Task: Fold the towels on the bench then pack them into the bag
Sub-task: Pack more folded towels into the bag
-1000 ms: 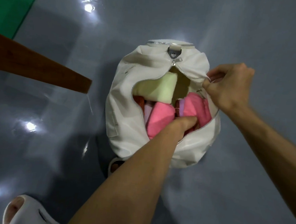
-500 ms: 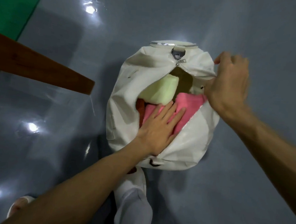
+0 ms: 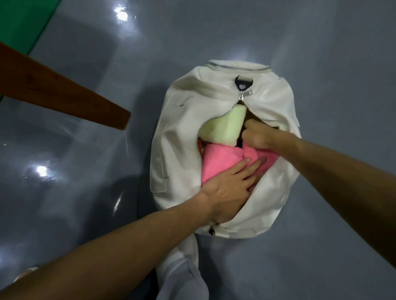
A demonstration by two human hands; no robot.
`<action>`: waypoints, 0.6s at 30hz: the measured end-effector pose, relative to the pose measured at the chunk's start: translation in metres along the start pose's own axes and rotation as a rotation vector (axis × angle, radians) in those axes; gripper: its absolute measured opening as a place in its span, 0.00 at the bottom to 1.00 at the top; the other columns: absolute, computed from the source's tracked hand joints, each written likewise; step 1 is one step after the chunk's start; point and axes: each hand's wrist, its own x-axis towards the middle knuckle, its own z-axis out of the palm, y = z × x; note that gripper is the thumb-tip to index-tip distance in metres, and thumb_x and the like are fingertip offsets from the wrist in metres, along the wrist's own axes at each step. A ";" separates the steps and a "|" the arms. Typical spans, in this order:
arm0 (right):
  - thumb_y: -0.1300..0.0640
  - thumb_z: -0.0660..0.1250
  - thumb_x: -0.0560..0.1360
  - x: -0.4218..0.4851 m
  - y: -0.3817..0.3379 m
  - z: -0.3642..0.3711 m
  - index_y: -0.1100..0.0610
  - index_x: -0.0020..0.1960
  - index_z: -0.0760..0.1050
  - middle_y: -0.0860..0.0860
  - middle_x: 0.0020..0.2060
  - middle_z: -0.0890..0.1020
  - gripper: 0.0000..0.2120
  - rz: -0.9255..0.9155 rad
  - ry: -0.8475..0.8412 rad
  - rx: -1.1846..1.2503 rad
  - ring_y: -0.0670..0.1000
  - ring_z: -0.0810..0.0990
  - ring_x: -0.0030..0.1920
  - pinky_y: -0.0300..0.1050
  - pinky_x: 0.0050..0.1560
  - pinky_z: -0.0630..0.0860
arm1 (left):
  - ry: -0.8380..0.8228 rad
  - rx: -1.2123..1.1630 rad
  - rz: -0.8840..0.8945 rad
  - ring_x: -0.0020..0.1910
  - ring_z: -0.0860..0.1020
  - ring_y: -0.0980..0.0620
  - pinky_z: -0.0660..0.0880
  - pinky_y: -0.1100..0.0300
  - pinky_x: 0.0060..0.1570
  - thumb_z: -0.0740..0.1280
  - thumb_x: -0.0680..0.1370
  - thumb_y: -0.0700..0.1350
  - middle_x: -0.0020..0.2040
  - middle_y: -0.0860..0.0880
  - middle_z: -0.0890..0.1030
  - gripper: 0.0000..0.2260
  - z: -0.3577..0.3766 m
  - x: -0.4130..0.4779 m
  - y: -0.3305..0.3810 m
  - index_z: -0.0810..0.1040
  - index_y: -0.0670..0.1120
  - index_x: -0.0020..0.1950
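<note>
Underneath everything lies a glossy grey floor [image 3: 338, 66], and the white bag [image 3: 177, 134] sits on it with its long zip opened wide. Left of the bag, and clear of it, the brown wooden bench [image 3: 44, 87] juts in from the frame's edge; no towel shows on the part in view. Inside the bag's mouth the folded towels are packed close. A pink towel [image 3: 217, 160] fills the near half of the opening, and a pale green towel [image 3: 224, 128] lies against it in the far half. A sliver of orange cloth peeks out at the opening's left edge. The left hand [image 3: 226, 194] lies flat on the pink towel at the bag's near end, fingers straight and spread, pressing down. The right hand [image 3: 256, 136] is pushed into the bag's right side beside the pale green towel, fingers curled under. Whether they grip anything cannot be told. At the bag's far end, the metal zip pull [image 3: 243, 95] rests where the zip's two sides meet.
</note>
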 end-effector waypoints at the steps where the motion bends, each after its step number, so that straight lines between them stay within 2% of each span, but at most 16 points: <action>1: 0.63 0.56 0.81 0.005 0.001 0.002 0.62 0.45 0.72 0.61 0.49 0.80 0.09 0.017 0.001 0.041 0.56 0.74 0.47 0.45 0.47 0.66 | 0.011 0.008 0.011 0.83 0.46 0.36 0.47 0.41 0.79 0.58 0.78 0.49 0.83 0.35 0.54 0.30 -0.001 0.000 -0.001 0.64 0.41 0.80; 4: 0.56 0.55 0.81 0.002 0.000 0.008 0.57 0.43 0.73 0.56 0.43 0.78 0.11 0.104 -0.151 0.092 0.55 0.75 0.43 0.49 0.53 0.66 | 0.028 -0.020 0.107 0.82 0.53 0.39 0.46 0.42 0.80 0.57 0.79 0.52 0.81 0.40 0.63 0.29 -0.003 0.000 -0.003 0.67 0.45 0.80; 5: 0.56 0.56 0.80 0.002 -0.001 0.006 0.56 0.43 0.72 0.56 0.44 0.78 0.10 0.104 -0.198 0.084 0.56 0.76 0.46 0.51 0.55 0.67 | 0.018 -0.014 0.131 0.82 0.54 0.40 0.46 0.42 0.80 0.57 0.80 0.53 0.80 0.42 0.65 0.28 -0.002 0.000 -0.002 0.68 0.46 0.79; 7: 0.55 0.56 0.80 0.001 -0.002 -0.001 0.57 0.51 0.75 0.57 0.50 0.79 0.10 0.116 -0.309 0.003 0.59 0.79 0.52 0.52 0.58 0.71 | -0.024 -0.014 0.155 0.82 0.55 0.41 0.45 0.41 0.80 0.58 0.80 0.55 0.80 0.44 0.66 0.27 0.001 0.001 -0.002 0.70 0.49 0.78; 8: 0.54 0.57 0.80 0.000 -0.003 -0.005 0.59 0.54 0.77 0.57 0.52 0.81 0.12 0.144 -0.363 -0.045 0.58 0.81 0.51 0.50 0.55 0.74 | -0.034 -0.021 0.160 0.82 0.54 0.41 0.45 0.40 0.80 0.59 0.80 0.57 0.80 0.45 0.66 0.27 0.002 0.002 -0.002 0.70 0.50 0.78; 10: 0.55 0.58 0.81 0.000 -0.007 -0.012 0.62 0.54 0.79 0.59 0.49 0.85 0.14 0.197 -0.451 -0.097 0.57 0.84 0.43 0.46 0.44 0.79 | -0.051 -0.003 0.146 0.83 0.52 0.40 0.46 0.37 0.79 0.59 0.79 0.61 0.81 0.45 0.64 0.29 0.003 0.007 0.002 0.68 0.52 0.79; 11: 0.56 0.59 0.81 0.001 -0.008 -0.015 0.63 0.53 0.79 0.59 0.46 0.85 0.14 0.215 -0.483 -0.123 0.56 0.84 0.40 0.45 0.40 0.79 | -0.058 0.040 0.125 0.83 0.50 0.40 0.44 0.37 0.80 0.58 0.80 0.62 0.82 0.45 0.61 0.31 -0.002 0.011 0.006 0.64 0.52 0.81; 13: 0.56 0.58 0.83 0.003 -0.010 -0.015 0.63 0.52 0.78 0.59 0.45 0.84 0.13 0.244 -0.509 -0.174 0.56 0.83 0.41 0.46 0.40 0.78 | -0.085 0.169 0.091 0.83 0.49 0.41 0.37 0.38 0.79 0.55 0.82 0.63 0.83 0.46 0.57 0.32 -0.011 0.014 0.014 0.58 0.52 0.83; 14: 0.57 0.57 0.83 0.006 -0.009 -0.012 0.62 0.53 0.78 0.58 0.46 0.83 0.13 0.241 -0.511 -0.202 0.56 0.82 0.43 0.47 0.43 0.78 | -0.110 0.228 0.087 0.83 0.53 0.42 0.33 0.38 0.77 0.55 0.82 0.63 0.82 0.47 0.61 0.31 -0.016 0.014 0.018 0.60 0.52 0.83; 16: 0.57 0.57 0.83 0.013 -0.007 -0.004 0.62 0.58 0.77 0.58 0.52 0.82 0.13 0.228 -0.506 -0.239 0.54 0.81 0.46 0.50 0.50 0.78 | -0.195 0.330 0.111 0.79 0.65 0.47 0.21 0.33 0.69 0.57 0.81 0.64 0.76 0.52 0.74 0.27 -0.018 0.008 0.022 0.71 0.57 0.77; 17: 0.58 0.58 0.83 0.018 -0.004 -0.001 0.62 0.58 0.77 0.58 0.54 0.82 0.12 0.214 -0.509 -0.240 0.54 0.81 0.47 0.50 0.52 0.78 | -0.242 0.371 0.171 0.78 0.66 0.47 0.18 0.31 0.64 0.57 0.82 0.62 0.74 0.53 0.76 0.24 -0.010 0.007 0.022 0.74 0.57 0.75; 18: 0.59 0.59 0.82 0.020 -0.003 0.002 0.61 0.56 0.78 0.58 0.56 0.82 0.10 0.208 -0.515 -0.232 0.54 0.81 0.47 0.50 0.52 0.79 | -0.257 0.420 0.231 0.79 0.65 0.45 0.18 0.32 0.64 0.55 0.83 0.59 0.73 0.52 0.76 0.23 -0.001 0.006 0.022 0.75 0.54 0.75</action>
